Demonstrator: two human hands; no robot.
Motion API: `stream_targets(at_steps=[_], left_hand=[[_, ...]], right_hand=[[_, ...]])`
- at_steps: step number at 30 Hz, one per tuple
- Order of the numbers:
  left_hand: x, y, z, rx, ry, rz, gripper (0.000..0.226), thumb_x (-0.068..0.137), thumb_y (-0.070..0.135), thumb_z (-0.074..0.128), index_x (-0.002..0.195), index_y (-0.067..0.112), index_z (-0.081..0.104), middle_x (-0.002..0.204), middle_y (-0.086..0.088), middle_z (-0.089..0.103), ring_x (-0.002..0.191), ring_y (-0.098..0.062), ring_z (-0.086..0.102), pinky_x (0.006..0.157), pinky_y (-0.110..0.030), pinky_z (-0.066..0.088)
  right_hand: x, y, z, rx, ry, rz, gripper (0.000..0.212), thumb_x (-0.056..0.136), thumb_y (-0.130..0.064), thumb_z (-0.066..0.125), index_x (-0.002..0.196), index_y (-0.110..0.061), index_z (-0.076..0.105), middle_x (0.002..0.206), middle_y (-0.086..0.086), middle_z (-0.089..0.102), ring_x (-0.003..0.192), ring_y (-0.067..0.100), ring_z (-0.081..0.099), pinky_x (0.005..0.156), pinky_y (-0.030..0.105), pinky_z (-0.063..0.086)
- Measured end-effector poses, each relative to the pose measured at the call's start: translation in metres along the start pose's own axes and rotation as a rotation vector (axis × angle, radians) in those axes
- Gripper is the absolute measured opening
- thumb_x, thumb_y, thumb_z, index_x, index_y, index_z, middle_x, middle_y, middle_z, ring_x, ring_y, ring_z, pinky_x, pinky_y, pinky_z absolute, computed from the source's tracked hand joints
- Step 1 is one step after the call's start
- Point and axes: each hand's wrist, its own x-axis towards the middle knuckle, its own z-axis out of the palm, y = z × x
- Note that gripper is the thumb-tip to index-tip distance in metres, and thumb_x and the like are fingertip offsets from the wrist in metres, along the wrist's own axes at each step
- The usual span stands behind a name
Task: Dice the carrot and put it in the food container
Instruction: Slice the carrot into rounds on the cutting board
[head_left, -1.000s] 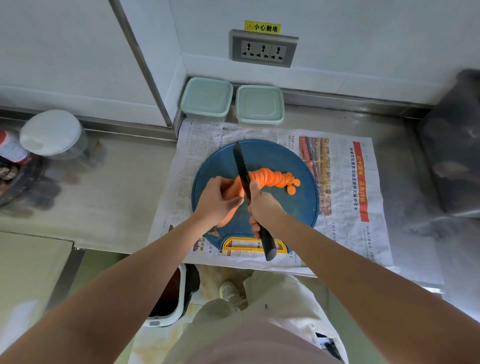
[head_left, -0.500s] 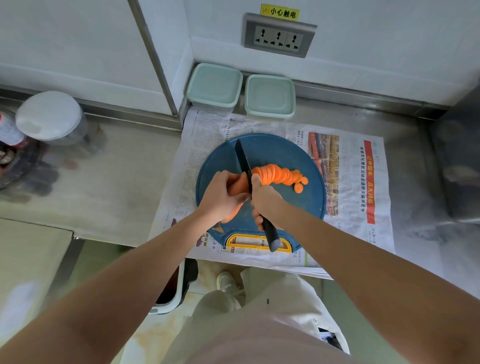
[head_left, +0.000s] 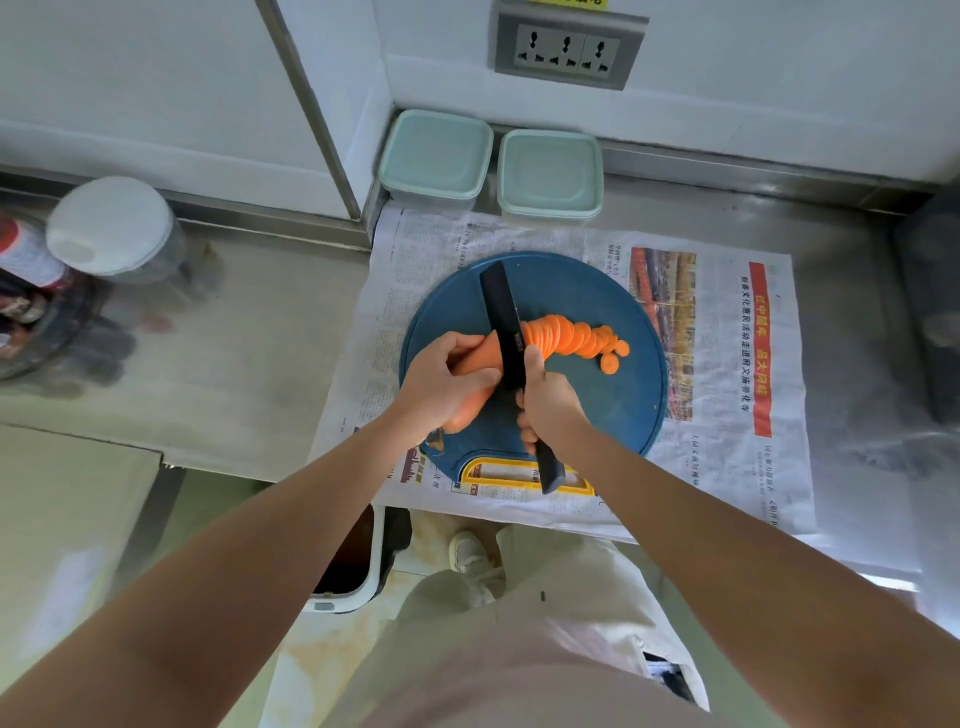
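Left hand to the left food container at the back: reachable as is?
Likely yes. Only flat cutting board and newspaper lie between the left hand and that container, and the knife is to the hand's right. But the hand grips the carrot, so it must let go first; the lid is on.

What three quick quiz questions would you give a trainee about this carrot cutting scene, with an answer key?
1. True or false: the carrot slices lie on the blue cutting board, right of the knife blade.
2. The left hand holds the uncut carrot. What does the right hand grip? A) a peeler B) the knife C) nothing
3. Fill in: the cutting board rests on a sheet of ____.
Key: 1 true; 2 B; 3 newspaper.
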Motion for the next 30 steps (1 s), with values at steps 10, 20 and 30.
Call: stream_targets(at_steps=[10,20,30], left_hand=[[-0.005,0.005,0.003,0.01,-0.005,-0.029,0.055,0.085,0.031,0.07,0.13,0.015,0.046,0.125,-0.001,0.055,0.101,-0.009,0.05,0.085,-0.024,0.039],[-0.004,0.008,0.004,0.056,0.001,-0.035,0.059,0.084,0.033,0.07,0.133,0.013,0.044,0.132,-0.005,0.054,0.116,-0.022,0.053,0.09,-0.026,0.038],[-0.005,0.003,0.006,0.058,0.016,0.002,0.055,0.08,0.034,0.074,0.125,0.014,0.048,0.124,-0.007,0.056,0.103,-0.015,0.053,0.082,-0.023,0.04]], right_hand=[[-0.021,-0.005,-0.011,-0.074,0.021,0.008,0.06,0.096,-0.062,0.022,0.069,-0.013,0.042,0.057,0.005,0.039,0.044,0.017,0.037,0.048,0.024,0.039],[-0.028,-0.001,-0.009,-0.102,0.017,-0.013,0.06,0.096,-0.063,0.021,0.073,-0.012,0.043,0.058,0.004,0.041,0.045,0.015,0.039,0.047,0.023,0.039],[-0.037,-0.017,0.004,-0.17,0.005,0.109,0.034,0.105,-0.032,0.02,0.112,-0.008,0.043,0.064,0.01,0.041,0.027,0.017,0.043,0.038,0.017,0.04]])
